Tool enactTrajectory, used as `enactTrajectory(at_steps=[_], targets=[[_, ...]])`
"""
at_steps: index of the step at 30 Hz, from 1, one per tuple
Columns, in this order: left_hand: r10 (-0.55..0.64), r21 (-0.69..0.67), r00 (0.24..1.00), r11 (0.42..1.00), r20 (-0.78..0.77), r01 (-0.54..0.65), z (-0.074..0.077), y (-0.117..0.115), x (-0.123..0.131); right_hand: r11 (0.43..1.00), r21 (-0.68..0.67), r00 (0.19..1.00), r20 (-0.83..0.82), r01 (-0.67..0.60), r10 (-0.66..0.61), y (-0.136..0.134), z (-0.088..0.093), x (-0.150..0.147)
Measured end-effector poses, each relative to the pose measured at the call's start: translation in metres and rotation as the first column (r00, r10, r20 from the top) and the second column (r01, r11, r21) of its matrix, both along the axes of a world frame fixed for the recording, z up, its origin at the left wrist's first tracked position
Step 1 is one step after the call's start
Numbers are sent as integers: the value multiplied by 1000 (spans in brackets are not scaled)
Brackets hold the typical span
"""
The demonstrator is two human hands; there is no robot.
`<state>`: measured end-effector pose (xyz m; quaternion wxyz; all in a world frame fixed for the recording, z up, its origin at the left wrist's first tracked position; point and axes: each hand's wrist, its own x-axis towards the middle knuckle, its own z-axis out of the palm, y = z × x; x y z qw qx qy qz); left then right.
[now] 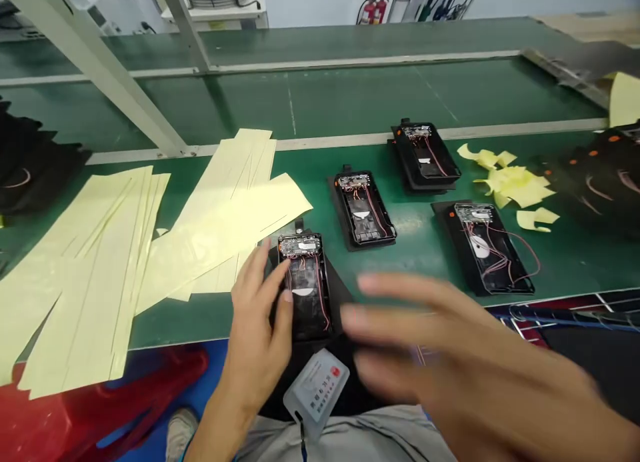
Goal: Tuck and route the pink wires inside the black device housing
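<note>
A black open case (311, 295) with a circuit board at its top and thin red wires inside lies at the near edge of the green table. My left hand (263, 302) rests against the left side of this case, its fingers apart and the thumb at the case's edge. Blurred by motion, my right hand (425, 335) hovers to the right of the case with its fingers spread and nothing in them. Farther right are more such cases: one in the middle (364, 209), one behind it (425, 155), and one with loose looping wires (487, 249).
Pale yellow paper strips (95, 249) cover the left of the green table (420, 232). Crumpled yellow scraps (517, 182) lie at the right. Dark stacked parts (600, 182) stand at the far right, others (35, 155) at the far left. A badge (317, 389) hangs below the case.
</note>
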<state>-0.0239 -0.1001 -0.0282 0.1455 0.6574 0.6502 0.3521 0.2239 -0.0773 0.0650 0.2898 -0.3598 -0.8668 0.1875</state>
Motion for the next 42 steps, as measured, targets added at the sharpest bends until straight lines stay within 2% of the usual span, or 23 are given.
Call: enactTrajectory(at_steps=[1, 2, 3, 6, 9, 16, 21, 27, 34, 42], targets=[[-19, -28, 997, 999, -74, 17, -1, -3, 5, 1000, -2, 995, -100, 8, -8, 12, -9, -7], [-27, -59, 989, 998, -149, 18, -2, -6, 9, 1000, 26, 995, -103, 18, -15, 23, -20, -15], [-25, -89, 976, 996, -216, 6, -3, -8, 14, 997, 77, 997, -76, 11, -5, 31, -32, -24], [-12, -118, 941, 993, -337, -29, -6, -10, 22, 998, 60, 993, 119, 8, -15, 45, -61, -45], [-7, -121, 932, 992, -362, -39, -9, -8, 25, 1000, 7, 976, 216, -13, 11, 48, -74, -57], [-46, -128, 941, 992, -336, 3, -17, -6, 26, 996, -79, 967, 246, -49, 68, 50, -75, -65], [-14, -142, 957, 989, -291, -29, -16, -5, 30, 996, -76, 967, 247, -50, 67, 51, -79, -70], [3, -182, 965, 982, -262, -52, -10, -5, 32, 988, -90, 980, 139, -129, 141, 51, -90, -71], [12, -207, 959, 976, -284, -73, -8, -6, 32, 988, -94, 991, 39, -121, 125, 48, -98, -68], [3, -179, 966, 982, -260, -52, -11, -5, 35, 992, -83, 979, 172, -92, 106, 49, -91, -72]])
